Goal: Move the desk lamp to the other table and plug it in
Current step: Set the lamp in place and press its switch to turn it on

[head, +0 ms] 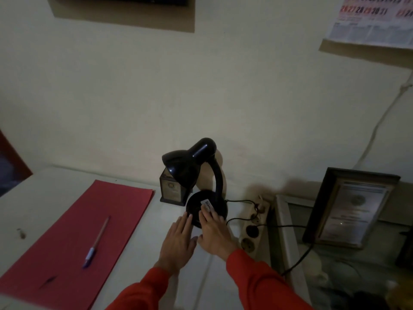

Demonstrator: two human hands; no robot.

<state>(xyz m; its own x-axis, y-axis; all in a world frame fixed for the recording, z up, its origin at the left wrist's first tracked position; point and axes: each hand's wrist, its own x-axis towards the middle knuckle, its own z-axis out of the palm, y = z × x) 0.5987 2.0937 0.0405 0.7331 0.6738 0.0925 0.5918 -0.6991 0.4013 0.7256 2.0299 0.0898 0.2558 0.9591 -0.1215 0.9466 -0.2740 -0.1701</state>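
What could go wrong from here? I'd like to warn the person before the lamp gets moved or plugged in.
1. The black gooseneck desk lamp has a black cord running toward the cream power strip; whether it is plugged in is unclear, so moving the lamp could tug the strip.
2. The small dark framed plaque stands close behind the lamp's shade and could be knocked over.
3. Both hands, left and right, lie flat at the base, not gripping, so the lamp could tip.

View: one head-worn wide-angle camera, no second view.
Position: above the white table point(67, 186), close to it.
Facing: forward and down toward the cream wall point(201, 86).
Nearness: red-sleeved forearms enter from the bottom edge.
Distortion: wide lens bends the frame edges.
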